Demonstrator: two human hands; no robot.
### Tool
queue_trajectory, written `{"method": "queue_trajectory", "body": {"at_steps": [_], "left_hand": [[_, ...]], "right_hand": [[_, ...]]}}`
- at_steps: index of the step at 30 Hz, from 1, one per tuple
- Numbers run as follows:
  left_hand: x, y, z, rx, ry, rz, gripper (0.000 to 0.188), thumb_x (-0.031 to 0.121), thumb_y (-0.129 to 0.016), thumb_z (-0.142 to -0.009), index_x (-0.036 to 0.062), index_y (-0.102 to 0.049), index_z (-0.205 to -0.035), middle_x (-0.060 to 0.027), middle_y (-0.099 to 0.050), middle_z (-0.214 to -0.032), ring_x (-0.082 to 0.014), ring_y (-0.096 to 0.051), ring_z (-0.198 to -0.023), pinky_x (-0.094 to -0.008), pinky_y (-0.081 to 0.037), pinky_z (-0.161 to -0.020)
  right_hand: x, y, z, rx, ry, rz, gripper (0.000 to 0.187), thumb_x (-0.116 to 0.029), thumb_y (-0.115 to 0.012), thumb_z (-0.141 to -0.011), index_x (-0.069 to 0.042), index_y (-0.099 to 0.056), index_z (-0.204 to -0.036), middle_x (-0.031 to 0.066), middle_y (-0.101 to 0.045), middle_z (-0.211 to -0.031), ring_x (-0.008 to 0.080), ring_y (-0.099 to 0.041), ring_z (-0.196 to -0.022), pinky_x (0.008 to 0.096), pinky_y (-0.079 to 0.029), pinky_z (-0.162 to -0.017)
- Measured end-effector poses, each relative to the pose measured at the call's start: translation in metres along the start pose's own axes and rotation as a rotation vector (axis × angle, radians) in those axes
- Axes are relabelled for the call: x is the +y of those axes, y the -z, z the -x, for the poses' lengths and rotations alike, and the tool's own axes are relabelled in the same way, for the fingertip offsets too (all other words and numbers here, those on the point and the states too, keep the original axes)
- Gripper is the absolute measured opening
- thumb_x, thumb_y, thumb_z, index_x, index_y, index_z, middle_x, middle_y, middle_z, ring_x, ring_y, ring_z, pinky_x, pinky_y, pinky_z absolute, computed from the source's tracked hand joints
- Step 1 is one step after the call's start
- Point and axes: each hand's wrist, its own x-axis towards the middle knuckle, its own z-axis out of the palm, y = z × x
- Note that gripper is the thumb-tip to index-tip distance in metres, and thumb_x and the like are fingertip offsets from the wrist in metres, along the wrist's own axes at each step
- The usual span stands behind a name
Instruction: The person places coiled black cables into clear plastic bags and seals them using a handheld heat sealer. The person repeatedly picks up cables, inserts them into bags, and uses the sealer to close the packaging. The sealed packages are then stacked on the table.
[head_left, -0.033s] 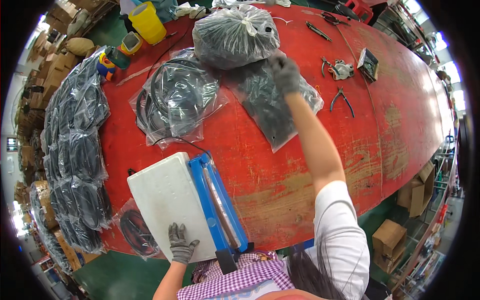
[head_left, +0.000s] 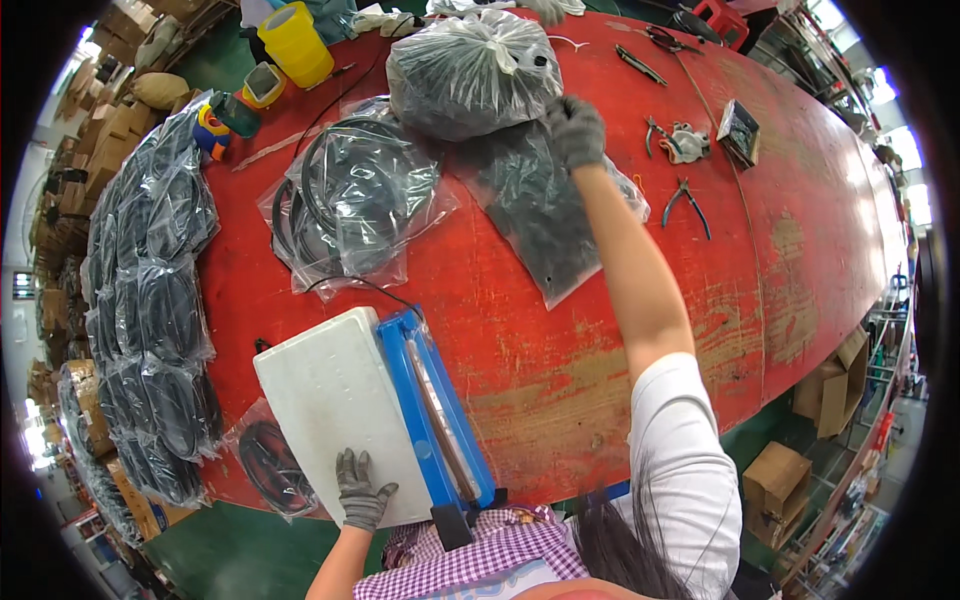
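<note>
My left hand (head_left: 362, 490), in a grey glove, lies with fingers spread on a white foam slab (head_left: 335, 400). Against the slab's right side stands a blue bag sealer (head_left: 437, 405) with a long pale strip. My right hand (head_left: 577, 132), gloved too, reaches to the far side, its fingers curled at the upper end of a flat clear bag of dark pieces (head_left: 545, 215). Whatever they hold is hidden. Beside that hand rests a stuffed, knotted plastic bag (head_left: 470, 85). Left of the flat bag lies a clear bag with coiled black cable (head_left: 355, 195).
Stacked bags of black coils (head_left: 165, 310) line the red table's (head_left: 640, 440) left side. Pliers (head_left: 686, 205), cutters (head_left: 660, 140) and a small box (head_left: 738, 133) lie at right. Yellow tape rolls (head_left: 296, 45) stand far left. Another person's gloved hand (head_left: 545, 10) shows at the far edge.
My right hand has shifted slightly and is less blurred. Another grey-gloved hand has appeared at the far edge. My left hand stays where it was.
</note>
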Motion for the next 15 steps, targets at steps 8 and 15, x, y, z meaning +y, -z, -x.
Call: {"method": "queue_trajectory", "body": {"at_steps": [8, 15], "left_hand": [[0.001, 0.004, -0.002, -0.007, 0.028, 0.076, 0.086, 0.039, -0.071, -0.048, 0.0062, -0.034, -0.119, -0.0201, -0.024, -0.128, -0.0388, -0.016, -0.121, -0.0486, -0.017, -0.099], [0.001, 0.006, -0.005, -0.01, 0.032, 0.101, 0.087, 0.036, -0.072, -0.048, 0.0067, -0.034, -0.12, -0.0202, -0.021, -0.13, -0.0382, -0.015, -0.122, -0.0459, -0.019, -0.099]], "right_hand": [[0.02, -0.067, -0.109, 0.01, 0.09, 0.533, 0.031, -0.038, -0.053, -0.073, -0.012, -0.062, -0.089, 0.0176, -0.057, -0.091, 0.0312, -0.053, -0.087, 0.0397, -0.042, -0.077], [0.042, -0.071, -0.127, -0.128, 0.066, 0.601, 0.035, -0.04, -0.054, -0.071, -0.011, -0.062, -0.089, 0.013, -0.06, -0.087, 0.0297, -0.056, -0.083, 0.0392, -0.043, -0.074]]}}
